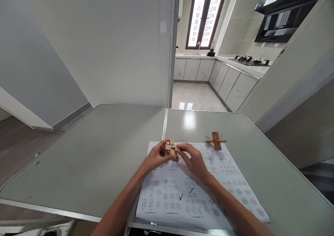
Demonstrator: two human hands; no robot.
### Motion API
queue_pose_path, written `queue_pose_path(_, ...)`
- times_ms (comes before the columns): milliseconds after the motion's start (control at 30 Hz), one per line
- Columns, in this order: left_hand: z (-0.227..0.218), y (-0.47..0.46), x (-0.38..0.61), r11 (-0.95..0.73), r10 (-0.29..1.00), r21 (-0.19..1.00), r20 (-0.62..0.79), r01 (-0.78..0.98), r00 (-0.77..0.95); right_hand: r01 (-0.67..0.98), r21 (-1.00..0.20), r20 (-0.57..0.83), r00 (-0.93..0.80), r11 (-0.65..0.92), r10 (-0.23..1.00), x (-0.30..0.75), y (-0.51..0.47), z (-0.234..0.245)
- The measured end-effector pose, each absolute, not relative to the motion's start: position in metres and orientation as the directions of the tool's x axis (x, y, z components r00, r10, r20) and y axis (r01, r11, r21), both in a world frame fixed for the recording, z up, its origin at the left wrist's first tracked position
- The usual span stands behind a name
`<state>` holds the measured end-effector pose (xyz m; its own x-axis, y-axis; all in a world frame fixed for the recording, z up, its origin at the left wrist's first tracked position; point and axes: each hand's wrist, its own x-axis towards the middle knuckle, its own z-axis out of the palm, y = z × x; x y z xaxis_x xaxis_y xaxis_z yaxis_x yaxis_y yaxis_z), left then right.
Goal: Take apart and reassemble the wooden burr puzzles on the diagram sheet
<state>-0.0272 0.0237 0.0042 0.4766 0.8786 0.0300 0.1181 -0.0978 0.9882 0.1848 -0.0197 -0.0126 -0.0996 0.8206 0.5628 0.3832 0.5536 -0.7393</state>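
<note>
Between both hands, over the upper part of a printed instruction sheet [172, 208], is a pale wooden interlocking block puzzle [171, 149]. My left hand [156, 156] is closed on its left side, thumb below and fingers above. From the right, my right hand [193, 158] pinches the puzzle's right edge between thumb and fingers. A darker wooden piece shows just under the puzzle, partly hidden. Near the sheet's top right corner stands a brown wooden cross-shaped puzzle [216, 141] with a round rod through it, apart from both hands.
The sheet lies on a grey folding table [104, 159] with a metal-edged seam. A small teal object [36, 163] lies near the table's left edge. Beyond the table are a white wall and a kitchen with a gas hob [250, 60].
</note>
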Motion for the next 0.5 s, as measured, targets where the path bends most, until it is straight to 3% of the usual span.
queue_pose_path(300, 0.0031, 0.0248, -0.0273, -0.091, 0.883, 0.987, 0.018, 0.132, 0.47, 0.448, -0.662, 0.627, -0.109, 0.601, 0.771, 0.1827, -0.0224, -0.0145)
queue_pose_path(500, 0.0048, 0.0237, -0.0277, -0.107, 0.885, 0.987, 0.039, 0.122, 0.465, 0.406, -0.718, 0.581, -0.097, 0.565, 0.808, 0.183, -0.0212, -0.0132)
